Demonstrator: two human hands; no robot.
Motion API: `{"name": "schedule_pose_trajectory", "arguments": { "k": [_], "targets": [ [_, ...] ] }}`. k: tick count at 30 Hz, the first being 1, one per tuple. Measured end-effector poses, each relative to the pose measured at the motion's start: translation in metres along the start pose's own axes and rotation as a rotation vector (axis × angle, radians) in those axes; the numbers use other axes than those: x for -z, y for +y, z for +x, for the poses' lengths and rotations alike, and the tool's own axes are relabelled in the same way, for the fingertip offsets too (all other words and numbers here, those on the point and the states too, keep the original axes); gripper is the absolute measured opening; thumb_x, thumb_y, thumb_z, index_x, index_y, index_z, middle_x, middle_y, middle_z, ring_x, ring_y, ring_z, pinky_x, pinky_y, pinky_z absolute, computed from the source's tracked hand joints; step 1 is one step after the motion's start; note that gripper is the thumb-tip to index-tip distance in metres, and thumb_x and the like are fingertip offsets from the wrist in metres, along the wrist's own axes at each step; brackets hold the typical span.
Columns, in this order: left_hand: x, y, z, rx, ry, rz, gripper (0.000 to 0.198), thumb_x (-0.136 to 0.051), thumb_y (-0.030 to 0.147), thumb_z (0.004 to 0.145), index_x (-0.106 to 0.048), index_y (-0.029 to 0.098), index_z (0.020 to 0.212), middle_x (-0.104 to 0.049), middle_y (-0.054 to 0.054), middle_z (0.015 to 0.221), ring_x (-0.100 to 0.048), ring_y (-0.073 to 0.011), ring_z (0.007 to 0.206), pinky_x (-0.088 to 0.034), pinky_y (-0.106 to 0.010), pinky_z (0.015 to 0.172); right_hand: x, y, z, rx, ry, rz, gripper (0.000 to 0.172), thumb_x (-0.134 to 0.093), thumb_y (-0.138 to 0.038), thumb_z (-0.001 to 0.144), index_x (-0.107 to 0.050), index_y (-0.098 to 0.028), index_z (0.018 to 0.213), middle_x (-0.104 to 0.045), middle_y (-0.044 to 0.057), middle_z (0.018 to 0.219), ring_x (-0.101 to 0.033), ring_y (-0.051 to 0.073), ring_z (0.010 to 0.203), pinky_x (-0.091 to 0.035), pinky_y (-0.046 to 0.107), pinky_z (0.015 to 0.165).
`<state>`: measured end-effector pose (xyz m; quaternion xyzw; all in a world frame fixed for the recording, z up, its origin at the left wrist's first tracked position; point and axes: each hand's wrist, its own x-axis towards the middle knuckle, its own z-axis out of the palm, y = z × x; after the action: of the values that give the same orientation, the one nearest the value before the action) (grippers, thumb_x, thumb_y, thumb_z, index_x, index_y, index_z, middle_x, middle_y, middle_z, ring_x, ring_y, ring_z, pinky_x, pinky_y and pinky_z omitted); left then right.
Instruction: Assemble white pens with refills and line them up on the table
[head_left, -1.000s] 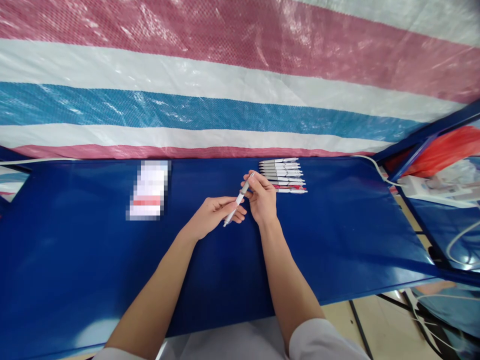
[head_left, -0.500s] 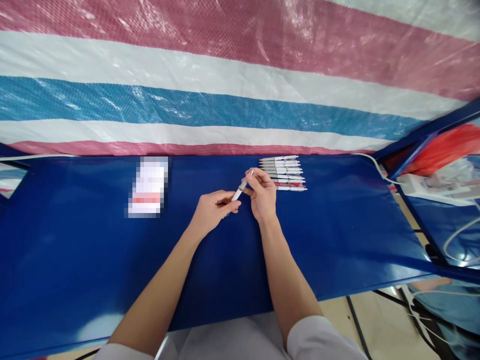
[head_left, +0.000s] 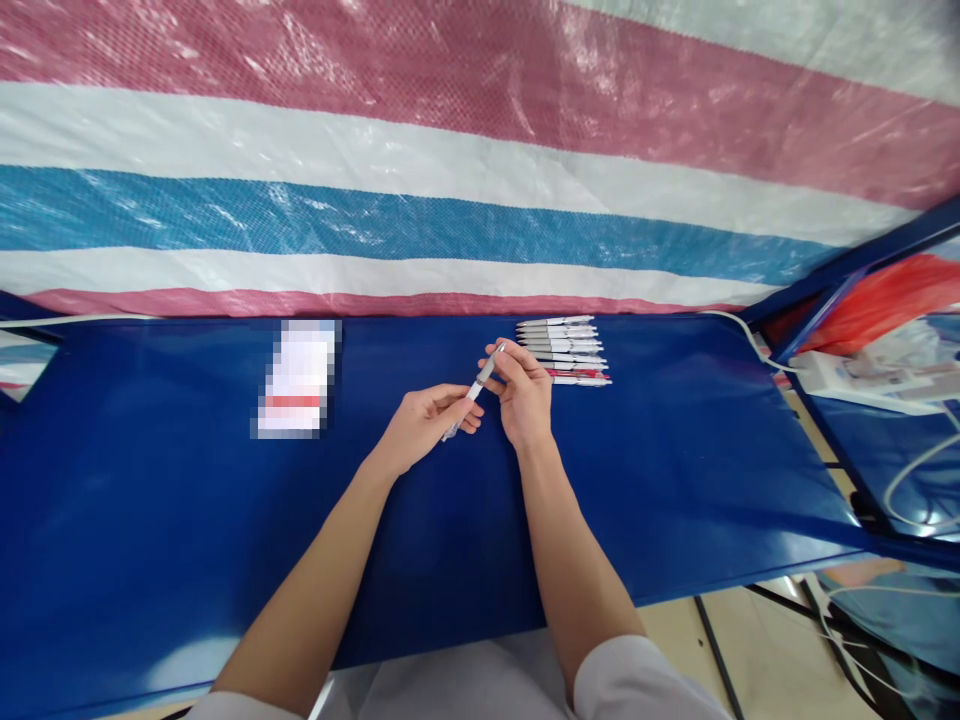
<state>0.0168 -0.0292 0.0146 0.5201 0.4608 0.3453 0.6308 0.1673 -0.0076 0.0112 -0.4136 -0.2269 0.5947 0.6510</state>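
A white pen (head_left: 475, 389) with a grey grip section is held slantwise between my two hands, over the middle of the blue table. My left hand (head_left: 433, 425) pinches its white barrel, and the clip end sticks out below the fingers. Around the tip end, the fingers of my right hand (head_left: 524, 393) are closed, with the thumb pressed near the silver point. Just beyond my right hand, several white and grey pens (head_left: 562, 335) lie side by side in a row. Among them is a red pen (head_left: 581, 374) near the close end.
On the left of the blue table (head_left: 187, 520) lies a blurred white sheet or screen (head_left: 300, 370) with a red band. A striped plastic sheet (head_left: 420, 225) hangs behind. At the right, a white box (head_left: 862, 380), a red bag (head_left: 892, 300) and cables stand beyond a blue frame.
My left hand's grip has shifted, so more of the pen's grey section and its clip end now show. Both hands stay in nearly the same place; the view has tilted slightly.
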Motion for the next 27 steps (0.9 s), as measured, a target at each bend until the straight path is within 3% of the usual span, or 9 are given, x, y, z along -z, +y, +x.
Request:
{"name": "schedule_pose_trajectory", "arguments": {
  "k": [8,13,15,21,24,27],
  "targets": [
    [-0.0018,-0.0024,0.0003,-0.078,0.149,0.171,0.035,-0.074,0.041,0.076,-0.073,0.016,0.101,-0.076,-0.005,0.083,-0.071,-0.0191,0.071,-0.059,-0.032,0.073,-0.0053,-0.0022,-0.0045,0.05,0.02,-0.045,0.025,-0.079,-0.028,0.066,-0.071,-0.024,0.089,-0.074,-0.001,0.089,-0.068,0.012,0.076,-0.059,0.024,0.064],
    [-0.002,-0.006,0.0006,-0.144,0.191,0.241,0.031,-0.07,0.04,0.079,-0.073,0.018,0.102,-0.076,-0.003,0.085,-0.072,-0.0184,0.072,-0.059,-0.031,0.076,-0.007,-0.0022,-0.0063,0.063,0.005,-0.058,0.028,-0.082,-0.024,0.061,-0.071,-0.024,0.086,-0.072,-0.004,0.085,-0.066,0.01,0.072,-0.058,0.023,0.065],
    [-0.0014,-0.0041,-0.0005,-0.137,0.16,0.241,0.029,-0.068,0.039,0.082,-0.073,0.018,0.101,-0.076,-0.003,0.084,-0.072,-0.0182,0.072,-0.059,-0.031,0.076,-0.0064,-0.0018,-0.006,0.061,0.01,-0.058,0.028,-0.082,-0.023,0.061,-0.071,-0.024,0.086,-0.071,-0.004,0.085,-0.067,0.01,0.072,-0.058,0.023,0.064],
    [0.0035,0.0033,-0.0037,-0.019,-0.112,0.056,0.033,-0.06,0.044,0.089,-0.073,0.014,0.096,-0.076,-0.009,0.086,-0.072,-0.0197,0.072,-0.06,-0.034,0.073,-0.0047,-0.0009,-0.0048,0.018,-0.019,0.015,0.028,-0.08,-0.024,0.062,-0.073,-0.024,0.089,-0.074,-0.002,0.084,-0.069,0.012,0.069,-0.058,0.022,0.057],
    [0.0041,0.0023,-0.0036,-0.006,-0.106,0.045,0.033,-0.06,0.044,0.089,-0.073,0.015,0.094,-0.076,-0.009,0.087,-0.072,-0.0195,0.073,-0.059,-0.034,0.075,-0.0046,-0.0008,-0.0046,0.009,-0.035,0.017,0.027,-0.079,-0.025,0.064,-0.073,-0.024,0.09,-0.075,-0.001,0.086,-0.069,0.012,0.07,-0.059,0.023,0.059],
    [0.002,-0.0006,-0.0028,-0.032,-0.018,0.138,0.031,-0.064,0.043,0.085,-0.073,0.016,0.098,-0.075,-0.007,0.086,-0.072,-0.019,0.074,-0.059,-0.031,0.074,-0.0047,-0.0022,-0.0054,0.025,-0.033,-0.022,0.027,-0.079,-0.024,0.064,-0.073,-0.024,0.091,-0.075,-0.001,0.087,-0.069,0.012,0.073,-0.058,0.023,0.061]
  ]
}}
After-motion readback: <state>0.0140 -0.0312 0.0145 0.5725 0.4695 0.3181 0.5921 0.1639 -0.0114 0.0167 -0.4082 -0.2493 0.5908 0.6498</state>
